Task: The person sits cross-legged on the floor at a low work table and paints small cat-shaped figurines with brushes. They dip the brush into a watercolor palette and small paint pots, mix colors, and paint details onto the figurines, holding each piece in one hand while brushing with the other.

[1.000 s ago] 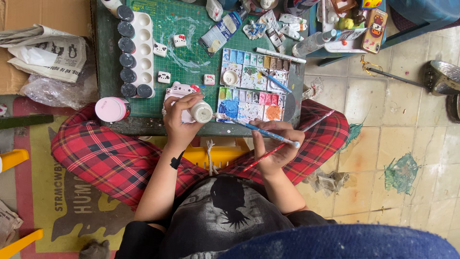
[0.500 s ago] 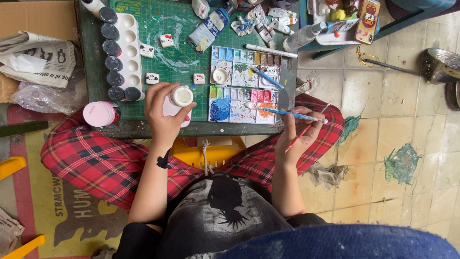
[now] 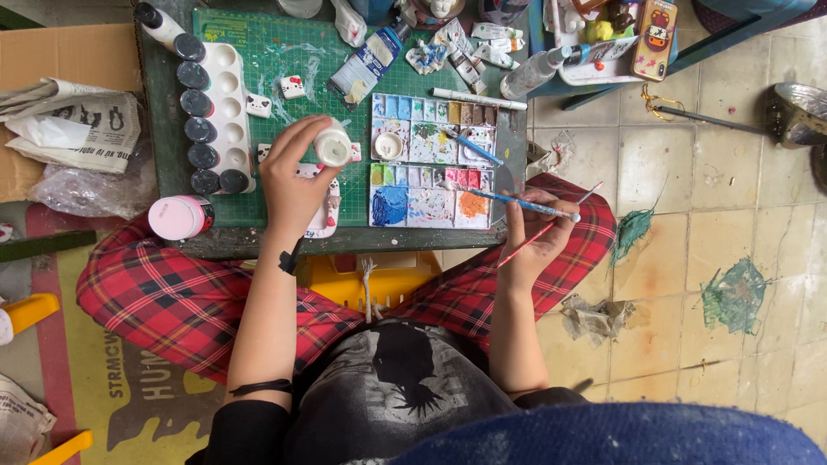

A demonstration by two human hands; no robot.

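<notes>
My left hand (image 3: 291,181) grips a small white paint bottle (image 3: 332,146) over the green cutting mat (image 3: 258,52), just left of the paint palette (image 3: 431,172). A white figurine (image 3: 326,215) lies under that hand. My right hand (image 3: 534,237) rests over my right knee and holds two brushes: a blue-handled brush (image 3: 525,205) whose tip reaches the palette's right side, and a thin pink brush (image 3: 551,226). Another blue brush (image 3: 475,148) lies on the palette.
A white mixing tray (image 3: 226,103) with a row of dark-capped bottles (image 3: 200,129) stands at the mat's left. A pink-capped jar (image 3: 179,217) sits at the table's near left corner. Paint tubes (image 3: 370,60) clutter the back. Newspaper (image 3: 69,120) lies left; tiled floor with paint smears (image 3: 732,297) right.
My left hand has lifted the white bottle further over the mat. My right hand with the brushes has drawn back to the right, off the palette.
</notes>
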